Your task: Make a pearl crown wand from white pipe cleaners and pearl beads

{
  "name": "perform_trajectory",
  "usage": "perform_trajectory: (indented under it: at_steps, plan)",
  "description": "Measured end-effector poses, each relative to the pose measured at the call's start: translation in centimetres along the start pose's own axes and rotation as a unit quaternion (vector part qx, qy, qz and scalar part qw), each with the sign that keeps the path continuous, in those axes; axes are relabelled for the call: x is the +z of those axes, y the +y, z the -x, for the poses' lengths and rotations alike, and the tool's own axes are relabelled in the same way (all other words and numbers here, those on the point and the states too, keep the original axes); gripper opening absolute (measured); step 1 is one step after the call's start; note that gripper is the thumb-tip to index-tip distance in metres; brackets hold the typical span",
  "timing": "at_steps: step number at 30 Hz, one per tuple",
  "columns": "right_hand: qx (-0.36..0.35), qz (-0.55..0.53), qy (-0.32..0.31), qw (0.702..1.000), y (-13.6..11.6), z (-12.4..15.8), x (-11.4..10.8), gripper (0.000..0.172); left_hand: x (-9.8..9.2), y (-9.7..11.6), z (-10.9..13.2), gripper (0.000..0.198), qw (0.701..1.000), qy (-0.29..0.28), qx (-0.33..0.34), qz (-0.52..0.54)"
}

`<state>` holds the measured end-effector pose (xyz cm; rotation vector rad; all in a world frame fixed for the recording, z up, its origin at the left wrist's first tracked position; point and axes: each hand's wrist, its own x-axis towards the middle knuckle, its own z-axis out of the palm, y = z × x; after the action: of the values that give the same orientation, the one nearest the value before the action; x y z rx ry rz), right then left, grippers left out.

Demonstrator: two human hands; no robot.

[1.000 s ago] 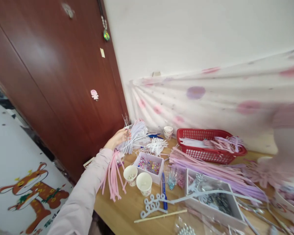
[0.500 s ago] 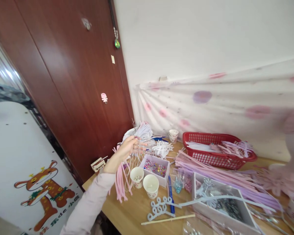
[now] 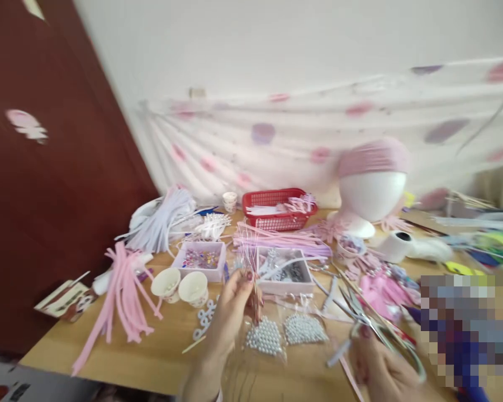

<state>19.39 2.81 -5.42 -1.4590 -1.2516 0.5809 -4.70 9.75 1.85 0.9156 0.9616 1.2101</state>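
My left hand (image 3: 233, 310) is closed in a pinch around a bunch of thin wires (image 3: 248, 245), which stick up above the fingers and trail below. It is over the front middle of the table, left of two clear bags of silvery pearl beads (image 3: 265, 337). At lower right, my right hand (image 3: 379, 360) has its fingers closed on metal scissors (image 3: 357, 308), their blades pointing up and left. Motion blurs this hand and part of the scissors. A grey-blue fuzzy stem piece (image 3: 339, 352) lies beside the right hand.
Paper cups (image 3: 194, 289), a bead box (image 3: 222, 262) and pink fuzzy stems (image 3: 123, 290) are at left. Behind are a red basket (image 3: 279, 222) and a white mannequin head (image 3: 371, 192). A white box (image 3: 285, 286) of parts stands mid-table. Far right is pixelated.
My view has swung right. My left hand has come from the white bundle at the back left to the front middle, with thin wires. My right hand has come into view with scissors.
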Motion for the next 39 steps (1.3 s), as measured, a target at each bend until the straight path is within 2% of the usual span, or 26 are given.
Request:
perform_trajectory:
  at_steps: [1, 3, 6, 9, 13, 20, 27, 30, 33, 36, 39]
  plan:
    - [-0.015, -0.025, -0.014, 0.999, -1.1, 0.0, 0.9, 0.058, 0.8, -0.7, 0.2, 0.036, 1.000, -0.013, -0.001, -0.010]
    - [-0.032, -0.065, -0.087, 0.994, -3.1, -0.2, 2.7, 0.049, 2.2, -1.7, 0.7, 0.033, 0.999, -0.025, 0.004, -0.045]
    - [-0.009, -0.102, -0.150, 0.983, -4.9, -0.8, 4.8, 0.032, 3.6, -2.3, 1.2, 0.026, 0.994, -0.028, 0.005, -0.102]
    - [0.004, -0.141, -0.196, 0.970, -5.4, -1.1, 5.5, 0.027, 4.2, -2.2, 1.3, 0.021, 0.991, -0.038, 0.008, -0.125]
    - [0.022, -0.177, -0.231, 0.956, -5.0, -1.3, 5.4, 0.026, 4.2, -2.1, 1.0, 0.019, 0.990, -0.030, 0.017, -0.139]
    - [0.064, -0.206, -0.236, 0.948, -4.1, -1.4, 5.3, 0.030, 4.1, -2.8, -0.1, 0.020, 0.992, -0.019, 0.018, -0.126]
    - [0.060, -0.207, -0.175, 0.961, -4.3, -1.8, 5.4, 0.029, 3.4, -2.5, -1.1, 0.025, 0.998, 0.025, 0.026, -0.048]
    - [0.085, -0.241, -0.137, 0.957, -4.4, -2.6, 5.5, 0.031, 2.8, -2.1, -1.3, 0.033, 0.998, 0.013, -0.018, 0.055]
    - [0.107, -0.263, -0.126, 0.951, -4.5, -3.6, 5.6, 0.033, 2.3, -2.3, -1.1, 0.045, 0.986, -0.034, -0.086, 0.140]
    - [0.117, -0.280, -0.129, 0.944, -4.3, -4.2, 5.6, 0.036, 2.0, -3.2, -0.8, 0.040, 0.978, -0.050, -0.129, 0.156]
    - [0.123, -0.289, -0.133, 0.940, -4.0, -4.4, 5.8, 0.038, 1.9, -4.1, -0.5, 0.039, 0.983, -0.033, -0.125, 0.132]
